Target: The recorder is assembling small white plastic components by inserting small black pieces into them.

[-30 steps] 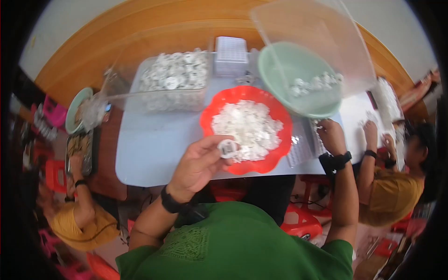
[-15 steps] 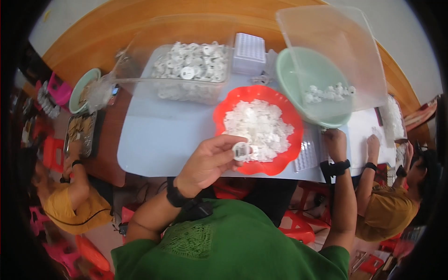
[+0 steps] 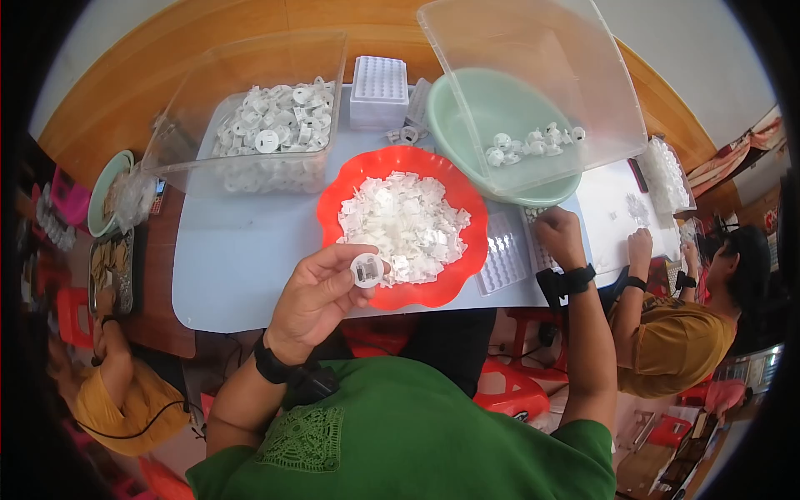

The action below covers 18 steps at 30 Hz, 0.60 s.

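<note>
My left hand [image 3: 321, 292] pinches a round white plastic part [image 3: 367, 271] by its edge, with a slotted face showing. It is held over the near left rim of a scalloped red bowl [image 3: 332, 187], which is heaped with small white and clear plastic pieces [image 3: 408, 225]. Off to the right, my right hand [image 3: 562, 237] is closed, its fingertips down at a narrow tray of small pieces [image 3: 534, 215] just below the green basin [image 3: 475, 100]. Whatever those fingers hold, if anything, is hidden.
A clear bin [image 3: 275, 179] full of round white parts stands at back left, beside stacked white trays [image 3: 379, 92]. Another clear bin [image 3: 542, 92] with several round parts rests tilted over the basin. A clear pocketed tray [image 3: 502, 254] lies right of the bowl. Co-workers sit on both sides.
The view has shifted to the right, so the table things appear further left. The round part in my left hand has turned to show its slotted face. My right hand stays low by the basin.
</note>
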### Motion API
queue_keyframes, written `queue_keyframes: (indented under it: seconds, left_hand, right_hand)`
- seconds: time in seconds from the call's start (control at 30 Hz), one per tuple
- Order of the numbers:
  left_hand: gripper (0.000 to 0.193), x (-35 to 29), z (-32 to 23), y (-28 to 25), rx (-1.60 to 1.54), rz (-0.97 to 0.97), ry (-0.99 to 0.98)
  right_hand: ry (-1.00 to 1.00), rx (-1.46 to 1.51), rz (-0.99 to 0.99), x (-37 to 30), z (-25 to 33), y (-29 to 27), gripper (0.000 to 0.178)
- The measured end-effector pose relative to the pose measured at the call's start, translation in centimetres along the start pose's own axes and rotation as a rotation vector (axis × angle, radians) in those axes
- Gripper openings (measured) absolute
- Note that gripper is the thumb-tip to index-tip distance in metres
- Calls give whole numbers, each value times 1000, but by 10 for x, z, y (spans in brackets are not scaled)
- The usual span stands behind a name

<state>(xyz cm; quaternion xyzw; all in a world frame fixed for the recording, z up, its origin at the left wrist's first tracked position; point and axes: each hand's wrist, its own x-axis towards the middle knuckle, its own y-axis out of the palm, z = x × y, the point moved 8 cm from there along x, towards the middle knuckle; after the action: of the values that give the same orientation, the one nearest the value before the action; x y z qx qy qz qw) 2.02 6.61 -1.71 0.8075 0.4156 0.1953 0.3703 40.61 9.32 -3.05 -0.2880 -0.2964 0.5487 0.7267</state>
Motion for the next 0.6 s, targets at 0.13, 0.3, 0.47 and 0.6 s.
queue_keyframes:
  seconds: [0.13,0.3,0.47,0.6]
  left_hand:
    - [30,-1,-2,0,-14,2,-4]
    - [29,-1,1,4,11,-10,-21]
    - [35,2,9,16,17,18,-74]
    - [34,-1,10,20,7,48,-60]
  right_hand:
    - [246,638,129,-26,16,-6,8]
    - [182,966,160,-56,75,2,3]
    - [73,1060,186,-77,134,19,6]
    - [51,1021,188,-87,167,36,8]
